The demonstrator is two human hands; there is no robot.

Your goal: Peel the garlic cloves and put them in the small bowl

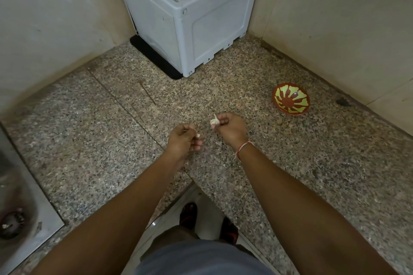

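Over a speckled granite counter (pixel 290 163), the right hand (pixel 230 128) pinches a pale papery garlic piece (pixel 214 120); the left hand (pixel 184 140) pinches a small white clove (pixel 198 135). A small red-and-green patterned bowl (pixel 291 102) sits near the counter's far right edge.

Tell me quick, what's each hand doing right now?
Left hand: closed, pinching a small garlic piece.
Right hand: closed, holding the garlic.

Dim, even indoor light, soft shadows, wide-angle bending at edges, perhaps slight blur.
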